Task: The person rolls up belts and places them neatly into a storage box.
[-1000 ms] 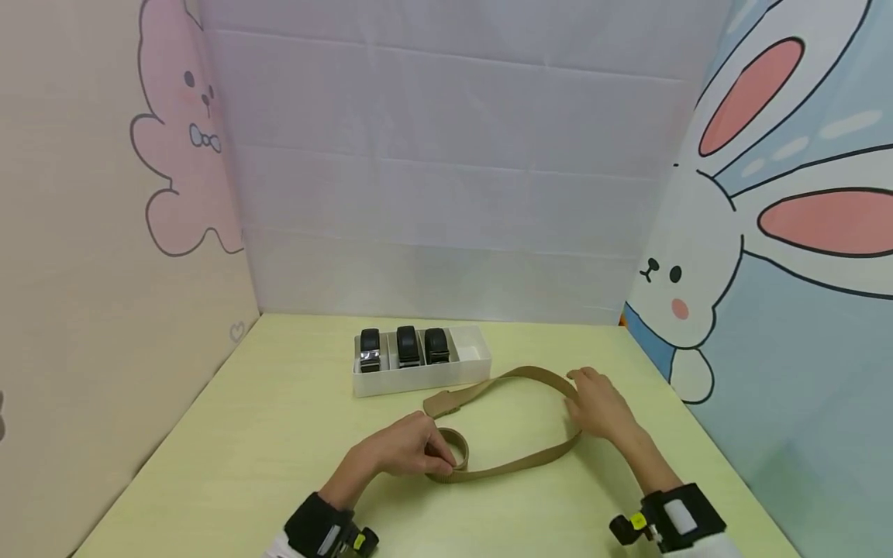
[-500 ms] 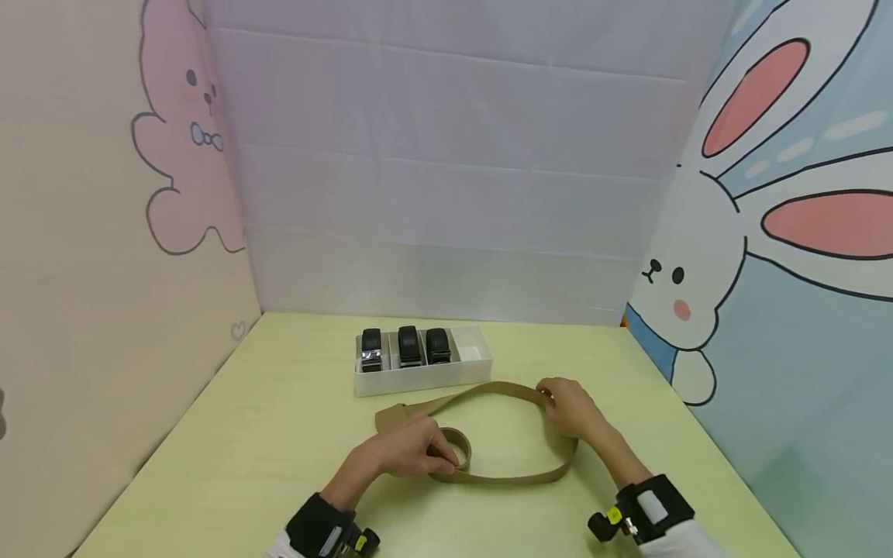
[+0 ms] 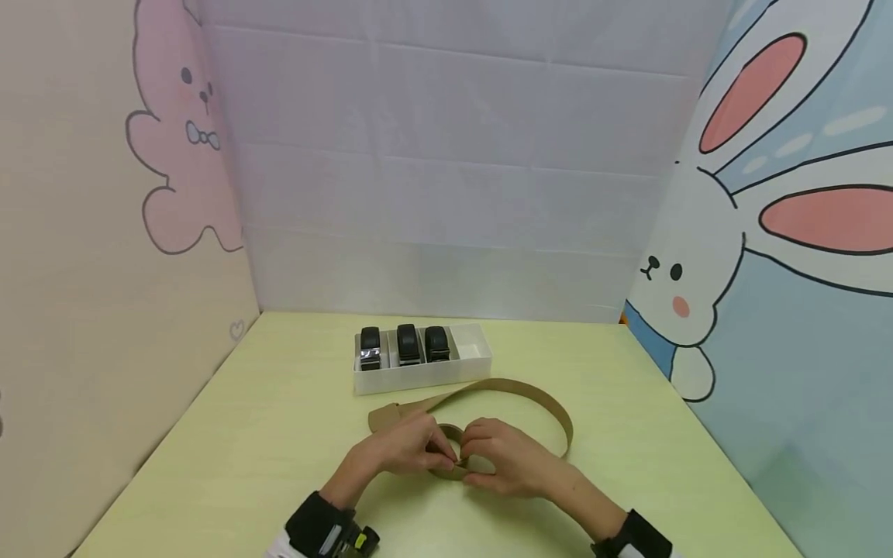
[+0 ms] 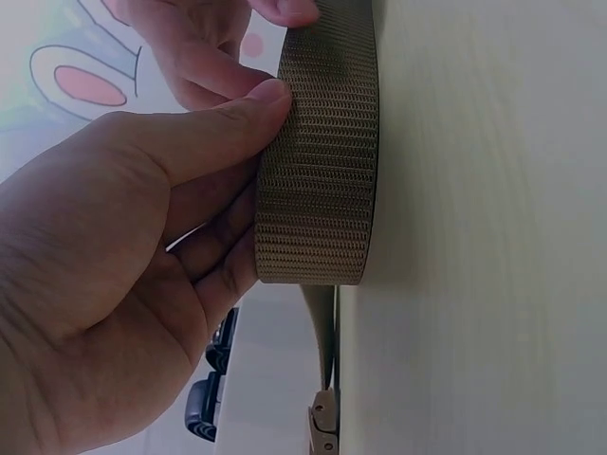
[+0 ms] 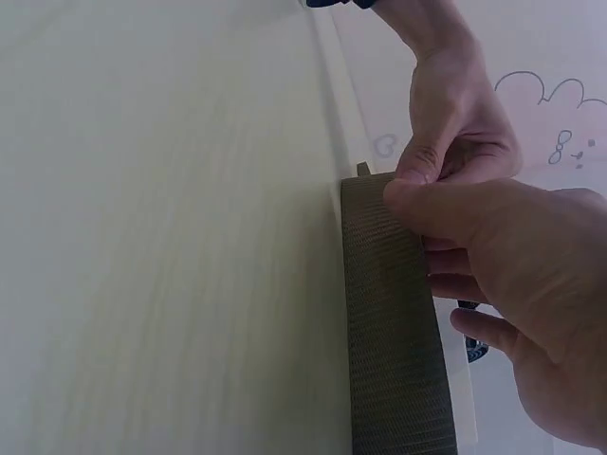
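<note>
A tan woven webbing belt (image 3: 519, 387) stands on edge on the table, one part rolled into a small coil (image 4: 318, 190) and the rest curving in a wide loop to the right. My left hand (image 3: 405, 448) pinches the coil between thumb and fingers. Close against it, my right hand (image 3: 512, 461) pinches the strap (image 4: 332, 47) at the coil's right side, with its thumb on the near face in the right wrist view. The belt's wide end (image 3: 382, 418) lies behind my left hand; a metal fitting (image 4: 324, 427) shows there in the left wrist view.
Behind the belt stands a white divided box (image 3: 412, 381). Three of its compartments hold rolled black belts (image 3: 408, 345); the compartment at the right (image 3: 470, 349) shows its bare floor. Printed walls enclose the pale yellow table (image 3: 279, 403) at the left, back and right.
My right hand has left the far side of the loop and come left and nearer, beside my left hand. The belt's wide end has slid left. My left hand stays at the coil.
</note>
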A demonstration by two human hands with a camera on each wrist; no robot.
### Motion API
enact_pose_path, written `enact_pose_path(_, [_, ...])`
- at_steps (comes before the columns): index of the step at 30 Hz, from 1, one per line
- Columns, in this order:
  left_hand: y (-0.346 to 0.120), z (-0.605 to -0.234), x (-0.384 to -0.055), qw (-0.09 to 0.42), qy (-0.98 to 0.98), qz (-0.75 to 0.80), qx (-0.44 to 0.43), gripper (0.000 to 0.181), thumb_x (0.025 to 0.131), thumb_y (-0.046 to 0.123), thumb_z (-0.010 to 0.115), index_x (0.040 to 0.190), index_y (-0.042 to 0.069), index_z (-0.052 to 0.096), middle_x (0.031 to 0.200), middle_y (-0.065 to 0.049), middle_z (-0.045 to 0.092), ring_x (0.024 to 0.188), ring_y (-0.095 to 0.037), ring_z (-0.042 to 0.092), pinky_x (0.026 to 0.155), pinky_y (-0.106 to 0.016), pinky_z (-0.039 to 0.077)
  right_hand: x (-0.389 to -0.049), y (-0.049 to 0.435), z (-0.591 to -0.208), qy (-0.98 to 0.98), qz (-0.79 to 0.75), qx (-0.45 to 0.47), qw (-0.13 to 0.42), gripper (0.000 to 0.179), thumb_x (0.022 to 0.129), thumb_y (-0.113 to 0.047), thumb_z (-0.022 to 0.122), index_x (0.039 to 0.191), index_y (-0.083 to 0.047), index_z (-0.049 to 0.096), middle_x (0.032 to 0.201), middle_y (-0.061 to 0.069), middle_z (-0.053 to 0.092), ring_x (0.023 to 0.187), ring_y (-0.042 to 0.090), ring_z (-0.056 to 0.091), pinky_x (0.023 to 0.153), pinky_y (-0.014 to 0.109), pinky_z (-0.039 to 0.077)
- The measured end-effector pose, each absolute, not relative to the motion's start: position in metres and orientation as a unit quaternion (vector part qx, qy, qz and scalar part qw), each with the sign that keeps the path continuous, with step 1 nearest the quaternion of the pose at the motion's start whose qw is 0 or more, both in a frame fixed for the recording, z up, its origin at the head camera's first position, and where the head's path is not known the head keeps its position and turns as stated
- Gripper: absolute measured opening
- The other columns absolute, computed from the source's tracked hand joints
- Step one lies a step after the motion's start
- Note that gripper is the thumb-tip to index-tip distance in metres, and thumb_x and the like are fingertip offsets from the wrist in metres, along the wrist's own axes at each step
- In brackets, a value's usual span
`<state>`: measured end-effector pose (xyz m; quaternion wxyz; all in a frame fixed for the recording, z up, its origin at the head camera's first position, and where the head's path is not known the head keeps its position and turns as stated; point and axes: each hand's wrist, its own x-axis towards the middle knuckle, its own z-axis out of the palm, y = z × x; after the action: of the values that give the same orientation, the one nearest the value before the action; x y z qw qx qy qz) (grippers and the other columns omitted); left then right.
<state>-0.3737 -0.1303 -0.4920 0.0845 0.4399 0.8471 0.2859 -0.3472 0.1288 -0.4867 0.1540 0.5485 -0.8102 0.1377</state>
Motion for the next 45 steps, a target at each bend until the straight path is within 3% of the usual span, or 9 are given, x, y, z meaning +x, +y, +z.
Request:
enact_pose_path(9, [-0.129, -0.491, -0.372, 0.084, 0.854, 0.282, 0.43, 0.008, 0.101, 0.013, 0.086, 0.106, 0.014, 0.092, 0.1, 0.006, 0.089, 0.081, 0.015, 0.064, 0.075, -0.012, 0.055, -0.345, 0.116, -0.493, -0.8, 0.122, 0.547, 0.213, 0.016, 0.088, -0.015, 0.097, 0.092, -0.014, 0.081, 0.094, -0.004, 0.075, 0.093, 0.009, 0.071, 0.094, 0.027, 0.06])
enact_pose_path(17, [-0.131, -0.49, -0.372, 0.073, 0.843, 0.3, 0.441, 0.007, 0.102, 0.015, 0.085, 0.104, 0.015, 0.092, 0.096, 0.008, 0.087, 0.078, 0.015, 0.063, 0.072, -0.013, 0.055, -0.341, 0.116, -0.494, -0.822, 0.131, 0.524, 0.182, 0.014, 0.089, -0.012, 0.095, 0.093, -0.013, 0.081, 0.094, -0.003, 0.074, 0.09, 0.006, 0.069, 0.083, 0.016, 0.056])
enact_pose_path(27, [-0.167, -0.472, -0.387, -0.062, 0.879, 0.264, 0.393, 0.01, 0.103, 0.009, 0.08, 0.097, 0.009, 0.088, 0.082, 0.003, 0.081, 0.069, 0.005, 0.057, 0.065, -0.018, 0.049, -0.344, 0.122, -0.493, -0.838, 0.112, 0.505, 0.172, 0.015, 0.091, -0.007, 0.092, 0.09, -0.015, 0.08, 0.094, -0.006, 0.074, 0.091, 0.004, 0.069, 0.082, 0.016, 0.057])
enact_pose_path(31, [-0.183, -0.475, -0.39, -0.068, 0.909, 0.22, 0.347, 0.012, 0.1, 0.006, 0.083, 0.088, 0.01, 0.082, 0.073, 0.006, 0.071, 0.067, 0.003, 0.051, 0.063, -0.019, 0.044, -0.345, 0.126, -0.491, -0.838, 0.123, 0.506, 0.165, 0.014, 0.092, -0.007, 0.091, 0.091, -0.014, 0.08, 0.093, -0.005, 0.074, 0.089, 0.002, 0.067, 0.08, 0.014, 0.056])
enact_pose_path(34, [-0.189, -0.479, -0.391, -0.063, 0.921, 0.199, 0.33, 0.024, 0.094, 0.009, 0.09, 0.077, 0.012, 0.073, 0.066, 0.008, 0.054, 0.064, -0.002, 0.04, 0.06, -0.021, 0.035, -0.344, 0.128, -0.49, -0.839, 0.125, 0.505, 0.159, 0.014, 0.093, -0.007, 0.09, 0.091, -0.014, 0.079, 0.093, -0.005, 0.074, 0.088, 0.001, 0.066, 0.08, 0.013, 0.055])
enact_pose_path(37, [-0.192, -0.486, -0.394, -0.078, 0.926, 0.18, 0.321, 0.033, 0.087, 0.013, 0.097, 0.074, 0.015, 0.067, 0.066, 0.009, 0.047, 0.066, -0.004, 0.04, 0.061, -0.023, 0.033, -0.344, 0.128, -0.489, -0.84, 0.124, 0.504, 0.158, 0.014, 0.093, -0.007, 0.09, 0.091, -0.015, 0.079, 0.092, -0.005, 0.073, 0.088, 0.001, 0.065, 0.079, 0.014, 0.055])
enact_pose_path(39, [-0.194, -0.494, -0.4, -0.097, 0.928, 0.171, 0.317, 0.033, 0.082, 0.013, 0.1, 0.075, 0.014, 0.067, 0.069, 0.008, 0.051, 0.068, -0.007, 0.044, 0.061, -0.026, 0.038, -0.344, 0.128, -0.488, -0.838, 0.124, 0.506, 0.159, 0.015, 0.093, -0.006, 0.09, 0.09, -0.014, 0.079, 0.091, -0.005, 0.073, 0.087, 0.001, 0.065, 0.079, 0.014, 0.054])
enact_pose_path(41, [-0.203, -0.518, -0.418, -0.134, 0.921, 0.155, 0.333, 0.03, 0.086, 0.021, 0.099, 0.079, 0.015, 0.07, 0.074, 0.007, 0.057, 0.074, -0.009, 0.048, 0.064, -0.028, 0.042, -0.344, 0.128, -0.489, -0.837, 0.126, 0.509, 0.159, 0.015, 0.093, -0.006, 0.091, 0.091, -0.014, 0.079, 0.091, -0.005, 0.073, 0.087, 0.002, 0.065, 0.079, 0.013, 0.054])
enact_pose_path(45, [-0.202, -0.521, -0.419, -0.155, 0.924, 0.134, 0.323, 0.033, 0.085, 0.02, 0.099, 0.077, 0.013, 0.068, 0.076, 0.004, 0.058, 0.074, -0.012, 0.049, 0.064, -0.03, 0.044, -0.344, 0.128, -0.49, -0.838, 0.127, 0.508, 0.155, 0.014, 0.093, -0.006, 0.091, 0.091, -0.014, 0.079, 0.092, -0.004, 0.074, 0.087, 0.001, 0.066, 0.079, 0.013, 0.054])
